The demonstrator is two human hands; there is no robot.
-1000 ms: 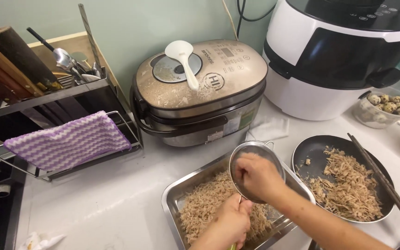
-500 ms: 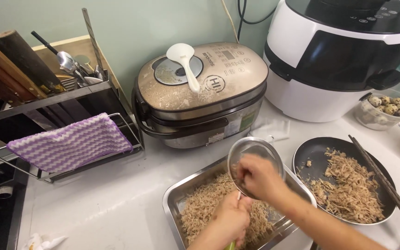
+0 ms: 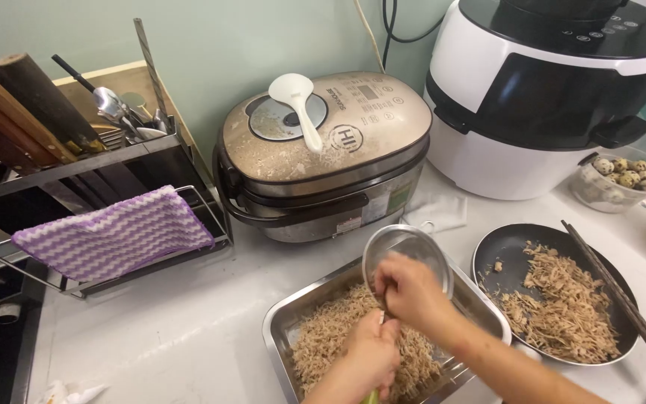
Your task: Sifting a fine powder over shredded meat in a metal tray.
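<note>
A steel tray (image 3: 278,329) of brown shredded food (image 3: 323,344) sits at the counter's front edge. My right hand (image 3: 413,292) reaches over it from the right and grips a round metal strainer (image 3: 409,251), tilted above the tray's far side. Just below it, my left hand (image 3: 371,355) is over the shredded food, closed around a thin green-handled tool (image 3: 371,396); the tool's working end is hidden. The two hands almost touch.
To the right is a black pan (image 3: 502,247) with more shredded food and dark chopsticks (image 3: 614,299) across it. Behind stand a rice cooker (image 3: 323,150) with a white paddle (image 3: 300,105) and a white-and-black appliance (image 3: 547,97). A bowl of speckled eggs (image 3: 622,176) sits right; a rack with a purple cloth (image 3: 114,236) sits left.
The strainer has tipped slightly in my right hand. Both hands stay over the tray with only small movements.
</note>
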